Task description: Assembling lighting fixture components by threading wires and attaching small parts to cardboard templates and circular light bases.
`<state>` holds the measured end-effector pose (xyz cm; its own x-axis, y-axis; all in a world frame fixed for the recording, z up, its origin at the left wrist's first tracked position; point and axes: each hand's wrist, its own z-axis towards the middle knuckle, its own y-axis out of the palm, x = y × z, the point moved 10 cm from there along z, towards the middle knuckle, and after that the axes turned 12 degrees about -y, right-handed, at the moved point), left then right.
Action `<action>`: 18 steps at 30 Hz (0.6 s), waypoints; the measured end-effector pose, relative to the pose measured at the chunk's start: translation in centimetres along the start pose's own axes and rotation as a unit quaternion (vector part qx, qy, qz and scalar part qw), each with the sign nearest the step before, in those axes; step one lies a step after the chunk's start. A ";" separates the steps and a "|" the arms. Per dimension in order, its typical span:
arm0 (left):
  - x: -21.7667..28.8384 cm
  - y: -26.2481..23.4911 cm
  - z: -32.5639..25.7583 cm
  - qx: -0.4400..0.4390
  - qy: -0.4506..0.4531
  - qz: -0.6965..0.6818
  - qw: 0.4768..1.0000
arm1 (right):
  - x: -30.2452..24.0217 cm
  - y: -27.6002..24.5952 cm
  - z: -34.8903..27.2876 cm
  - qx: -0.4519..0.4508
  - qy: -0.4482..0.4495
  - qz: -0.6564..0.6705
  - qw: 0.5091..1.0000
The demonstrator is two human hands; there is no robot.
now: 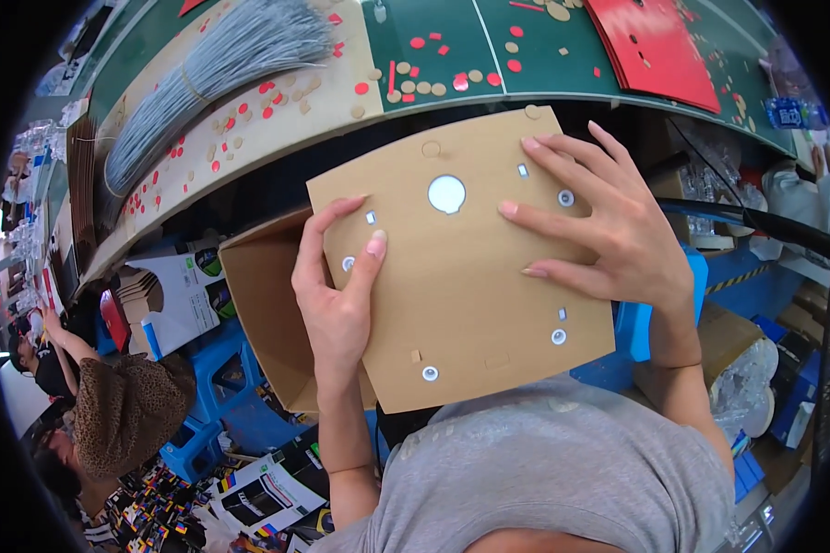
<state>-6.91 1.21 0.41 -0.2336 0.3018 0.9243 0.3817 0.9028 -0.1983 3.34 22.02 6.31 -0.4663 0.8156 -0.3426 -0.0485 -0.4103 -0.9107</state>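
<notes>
A brown cardboard panel (470,276) lies tilted in front of me, above my lap. It has one large round hole (447,194), several small rectangular slots and several small white rings with metallic centres. Through the large hole something white shows. My left hand (334,300) grips the panel's left edge, its thumb and index finger on the top face; the other fingers are hidden. Spread across the upper right part, my right hand (609,221) rests with its fingers stretched out and apart, near a slot and a ring.
An open cardboard box (272,313) stands left of the panel. Beyond is a green table (452,46) with a bundle of grey wires (217,78), red and brown paper discs and red sheets (655,51). Blue stools (221,378) stand left. A person in a patterned top (134,410) is at far left.
</notes>
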 end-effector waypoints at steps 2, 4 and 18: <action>0.8 -0.1 -0.3 0.017 0.034 0.061 0.997 | -0.6 -1.2 0.9 0.031 -0.091 0.053 0.994; 1.8 -0.2 -0.9 0.061 0.098 0.185 0.976 | 1.7 -2.2 2.2 0.046 -0.066 0.071 0.994; 5.8 5.1 -4.7 0.035 0.262 0.389 0.883 | 16.9 2.7 26.1 0.117 0.006 0.123 0.985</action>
<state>-2.08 6.14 6.25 0.5282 0.6711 0.5202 0.1842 0.5075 -0.8417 -27.74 24.05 4.11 -0.4796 0.6840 -0.5496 -0.1393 -0.6778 -0.7220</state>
